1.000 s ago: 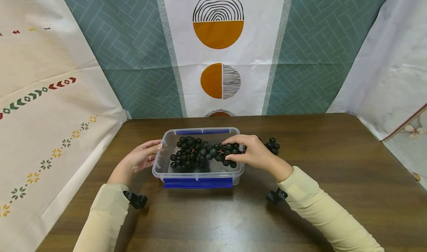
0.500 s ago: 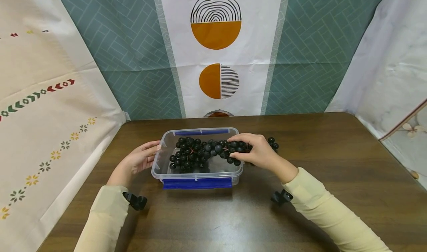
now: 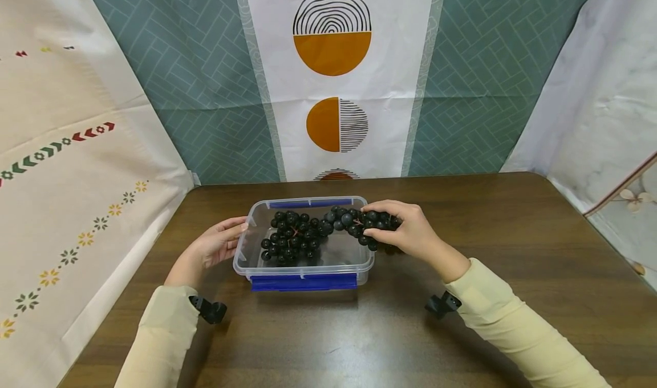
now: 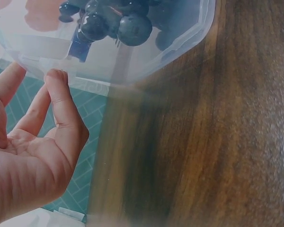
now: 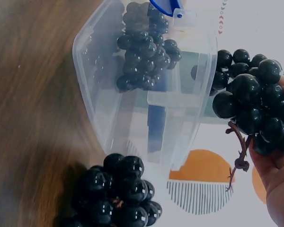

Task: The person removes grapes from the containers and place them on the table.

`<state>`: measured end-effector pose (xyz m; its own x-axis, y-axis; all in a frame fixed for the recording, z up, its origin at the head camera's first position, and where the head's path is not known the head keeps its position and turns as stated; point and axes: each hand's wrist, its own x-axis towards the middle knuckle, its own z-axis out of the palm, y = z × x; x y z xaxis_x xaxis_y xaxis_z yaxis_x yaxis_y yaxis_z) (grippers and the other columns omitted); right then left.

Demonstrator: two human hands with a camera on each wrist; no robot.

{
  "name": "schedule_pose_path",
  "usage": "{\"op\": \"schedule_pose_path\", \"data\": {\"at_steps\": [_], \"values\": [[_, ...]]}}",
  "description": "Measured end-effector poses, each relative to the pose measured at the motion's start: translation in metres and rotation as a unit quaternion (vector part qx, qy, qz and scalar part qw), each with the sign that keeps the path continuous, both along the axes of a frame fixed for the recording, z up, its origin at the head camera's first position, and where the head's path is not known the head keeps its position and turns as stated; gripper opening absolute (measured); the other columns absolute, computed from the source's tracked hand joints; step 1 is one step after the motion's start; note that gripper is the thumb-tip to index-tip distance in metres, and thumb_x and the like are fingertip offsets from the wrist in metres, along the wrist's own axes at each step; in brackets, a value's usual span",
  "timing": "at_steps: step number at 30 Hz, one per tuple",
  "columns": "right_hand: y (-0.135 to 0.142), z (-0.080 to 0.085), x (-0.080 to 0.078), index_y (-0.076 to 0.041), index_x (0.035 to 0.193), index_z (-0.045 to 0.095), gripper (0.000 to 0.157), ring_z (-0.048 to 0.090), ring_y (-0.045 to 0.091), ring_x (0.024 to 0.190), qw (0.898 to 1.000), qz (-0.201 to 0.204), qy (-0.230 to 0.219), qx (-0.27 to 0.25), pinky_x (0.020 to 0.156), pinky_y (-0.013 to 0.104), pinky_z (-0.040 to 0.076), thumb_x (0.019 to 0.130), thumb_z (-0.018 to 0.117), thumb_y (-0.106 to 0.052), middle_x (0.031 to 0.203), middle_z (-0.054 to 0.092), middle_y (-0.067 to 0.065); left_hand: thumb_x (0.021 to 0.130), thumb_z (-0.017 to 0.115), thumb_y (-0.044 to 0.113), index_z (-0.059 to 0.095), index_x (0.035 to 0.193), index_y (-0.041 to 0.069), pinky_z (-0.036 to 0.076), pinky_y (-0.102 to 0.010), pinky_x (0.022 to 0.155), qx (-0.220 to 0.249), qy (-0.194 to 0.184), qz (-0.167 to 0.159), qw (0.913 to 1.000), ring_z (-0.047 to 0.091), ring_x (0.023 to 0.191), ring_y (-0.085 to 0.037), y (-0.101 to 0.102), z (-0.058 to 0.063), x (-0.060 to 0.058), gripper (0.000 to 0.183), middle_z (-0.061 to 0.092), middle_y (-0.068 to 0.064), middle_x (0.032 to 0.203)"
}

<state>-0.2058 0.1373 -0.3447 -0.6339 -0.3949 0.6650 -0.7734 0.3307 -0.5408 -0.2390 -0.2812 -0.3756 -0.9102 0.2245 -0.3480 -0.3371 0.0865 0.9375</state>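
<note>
My right hand [image 3: 413,231] grips a bunch of black grapes [image 3: 354,222], thumb and fingers on its right end. The bunch stretches over the right part of a clear plastic container [image 3: 303,270]. In the right wrist view the held grapes [image 5: 255,94] show above the rim, a bare brown stem hanging from them. Another bunch of grapes [image 3: 290,237] lies in the container's left half. A further bunch [image 5: 118,194] sits on the table outside the container, mostly hidden by my right hand in the head view. My left hand [image 3: 220,242] touches the container's left rim with its fingertips.
The container has blue clips [image 3: 304,282] on its long sides. It stands on a dark wooden table [image 3: 318,331]. Behind the table hangs a green and white patterned cloth [image 3: 215,137], with pale cloths at both sides.
My right hand has moved right and slightly up, drawing the held grapes towards the container's right rim and away from the other bunch. The left hand stays at the rim.
</note>
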Motion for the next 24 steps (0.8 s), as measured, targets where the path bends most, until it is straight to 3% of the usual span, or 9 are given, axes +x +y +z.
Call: {"op": "schedule_pose_path", "data": {"at_steps": [11,17,24], "values": [[0.013,0.001,0.000,0.000,0.105,0.069,0.039,0.062,0.002,0.090,0.999,-0.004,0.005,-0.036,0.067,0.016,0.051,0.068,0.080,0.008,0.102,0.069,0.014,0.097,0.056,0.028,0.041,0.136,0.012,0.053,-0.024,0.073,-0.011,0.003,-0.005,0.9999,0.060,0.080,-0.007,0.001,0.001,0.001,0.045,0.062,0.006,0.098],[0.023,0.000,0.000,0.000,0.105,0.069,0.042,0.060,-0.002,0.090,0.999,-0.024,0.029,-0.037,0.064,0.017,0.045,0.066,0.079,0.011,0.101,0.070,0.014,0.097,0.056,0.028,0.041,0.136,0.012,0.054,-0.024,0.073,-0.009,0.002,-0.007,0.9999,0.060,0.080,-0.007,0.002,0.000,0.001,0.045,0.062,0.006,0.098],[0.031,0.000,0.003,0.000,0.107,0.069,0.041,0.060,-0.004,0.098,0.998,-0.029,0.012,-0.049,0.077,0.012,0.046,0.068,0.077,0.012,0.102,0.070,0.015,0.096,0.056,0.028,0.040,0.139,0.012,0.054,-0.025,0.074,-0.009,0.004,-0.007,0.9999,0.060,0.081,-0.007,0.002,0.000,0.001,0.048,0.061,0.006,0.098]]}}
